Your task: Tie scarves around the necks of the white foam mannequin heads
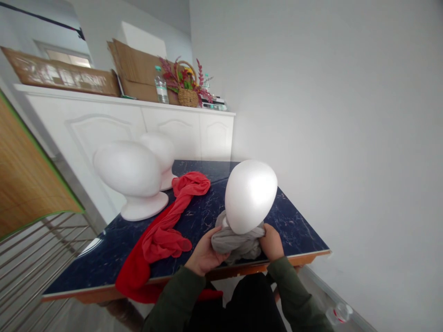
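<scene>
A white mannequin head [252, 193] stands near the front edge of the blue marbled table [214, 203]. Around its neck lies a bunched grey scarf [238, 242]. My left hand [206, 252] grips the scarf's left side, its fingers partly under the cloth. On the right, my right hand [272, 242] is closed at the other side of the scarf, its fingertips hidden behind the cloth and head. To the left of my hands, a twisted coral-red scarf [169, 226] stretches across the table, with a brighter red cloth [133, 267] under it hanging over the front edge.
Two more white mannequin heads [128, 168] stand at the table's left. Behind is a white cabinet [107, 124] carrying cardboard boxes [134, 69], a water bottle [161, 86] and a flower basket [188, 97]. A metal rack [44, 258] stands left; a wall [339, 115] rises right.
</scene>
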Motion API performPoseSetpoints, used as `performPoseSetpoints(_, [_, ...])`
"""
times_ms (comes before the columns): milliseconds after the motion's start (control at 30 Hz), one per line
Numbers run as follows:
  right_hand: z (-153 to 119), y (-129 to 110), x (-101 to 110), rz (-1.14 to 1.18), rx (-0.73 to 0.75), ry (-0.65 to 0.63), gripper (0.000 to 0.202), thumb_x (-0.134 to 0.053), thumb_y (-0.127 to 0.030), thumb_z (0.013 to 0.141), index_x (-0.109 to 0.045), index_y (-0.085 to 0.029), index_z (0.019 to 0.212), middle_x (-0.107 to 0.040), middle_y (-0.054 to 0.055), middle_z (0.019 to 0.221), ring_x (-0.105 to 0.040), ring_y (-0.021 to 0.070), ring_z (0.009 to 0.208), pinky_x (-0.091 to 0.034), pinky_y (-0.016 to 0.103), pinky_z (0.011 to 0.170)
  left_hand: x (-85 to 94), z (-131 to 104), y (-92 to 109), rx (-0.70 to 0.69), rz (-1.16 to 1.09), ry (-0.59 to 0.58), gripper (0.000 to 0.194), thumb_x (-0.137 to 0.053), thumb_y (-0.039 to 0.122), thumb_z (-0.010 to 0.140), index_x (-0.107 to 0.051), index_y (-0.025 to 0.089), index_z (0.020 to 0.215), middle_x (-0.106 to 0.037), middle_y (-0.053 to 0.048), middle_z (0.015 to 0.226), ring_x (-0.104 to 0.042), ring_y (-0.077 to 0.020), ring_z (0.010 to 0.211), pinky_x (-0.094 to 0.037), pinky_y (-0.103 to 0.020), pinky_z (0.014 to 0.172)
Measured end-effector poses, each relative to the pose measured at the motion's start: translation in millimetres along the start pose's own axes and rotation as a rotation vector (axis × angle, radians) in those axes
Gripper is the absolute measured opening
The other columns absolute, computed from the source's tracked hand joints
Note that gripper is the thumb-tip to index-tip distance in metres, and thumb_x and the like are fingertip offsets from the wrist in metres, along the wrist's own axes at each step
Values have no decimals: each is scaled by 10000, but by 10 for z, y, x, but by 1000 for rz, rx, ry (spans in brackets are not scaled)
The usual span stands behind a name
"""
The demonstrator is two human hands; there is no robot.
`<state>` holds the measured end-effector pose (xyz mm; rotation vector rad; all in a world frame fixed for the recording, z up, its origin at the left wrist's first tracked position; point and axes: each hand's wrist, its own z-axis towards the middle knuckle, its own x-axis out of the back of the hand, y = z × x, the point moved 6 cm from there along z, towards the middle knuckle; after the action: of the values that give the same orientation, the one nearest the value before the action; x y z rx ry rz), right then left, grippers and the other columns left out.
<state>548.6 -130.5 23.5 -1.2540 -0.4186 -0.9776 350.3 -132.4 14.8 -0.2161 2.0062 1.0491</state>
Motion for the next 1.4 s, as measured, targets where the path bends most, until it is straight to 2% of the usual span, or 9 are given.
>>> performPoseSetpoints(167, [96,-4,-79,-102,2,35,174,-376,-111,787,-545,-154,776,-603,103,852,-549,188,805,-347,247,667,123,-208,-152,117,-262,-55,212,-556,282,771,-617,117,890,-690,-74,822,-650,-195,752,-509,-328,680])
performPoseSetpoints(300, [155,-34,-20,-182,7,37,175,-366,-87,803,-530,-148,808,-566,99,864,-528,168,760,-317,246,631,99,-312,-15,-92,-256,67,193,-515,178,792,-630,91,920,-692,-78,883,-642,-182,836,-481,-314,829])
performPoseSetpoints(433, [231,-111,52,-235,60,-12,128,-418,-94,790,-513,-172,755,-546,49,778,-507,151,707,-289,242,603,-28,-361,201,-275,-241,189,177,-474,96,807,-625,101,899,-692,-48,805,-653,-155,765,-497,-282,806])
performPoseSetpoints(667, [331,-132,29,-228,92,-44,171,-396,-91,800,-543,-170,835,-563,66,838,-529,154,706,-322,248,617,-266,-409,214,-51,-448,55,210,-414,234,856,-572,99,833,-649,-69,752,-655,-196,765,-524,-362,765])
performPoseSetpoints(800, [246,-104,-81,-151,81,-44,159,-462,-101,740,-549,-161,859,-580,75,888,-559,179,821,-387,253,700,-281,-428,-95,-2,-401,86,156,-467,225,819,-578,117,797,-648,-51,708,-653,-204,775,-504,-357,790])
performPoseSetpoints(933, [46,-4,-115,59,14,-55,339,-518,-142,676,-500,-144,1015,-585,84,996,-590,165,814,-459,262,719,-258,-398,-598,29,-221,127,175,-546,232,770,-588,101,879,-661,-79,747,-641,-237,837,-471,-366,823])
performPoseSetpoints(1067, [-256,104,-109,455,-87,-45,572,-543,-181,635,-415,-169,1192,-482,113,1204,-573,202,977,-494,313,781,-279,-295,-854,-121,130,47,382,-576,193,721,-528,126,1094,-646,-107,999,-592,-254,971,-422,-379,882])
performPoseSetpoints(1267, [-588,64,-104,549,-104,32,461,-473,-328,779,-425,-174,1210,-457,129,1244,-503,233,1106,-466,378,878,-306,-234,-882,-386,1001,-18,574,-589,154,676,-476,163,1238,-501,-97,1283,-420,-249,1198,-257,-376,1047])
performPoseSetpoints(1400, [-653,-27,-167,421,-33,15,626,-550,-405,750,-359,-152,1290,-414,157,1314,-429,274,1198,-381,444,977,-137,-333,-632,-429,1262,76,343,-513,276,765,-596,184,1085,-637,-85,1044,-583,-239,955,-428,-379,882])
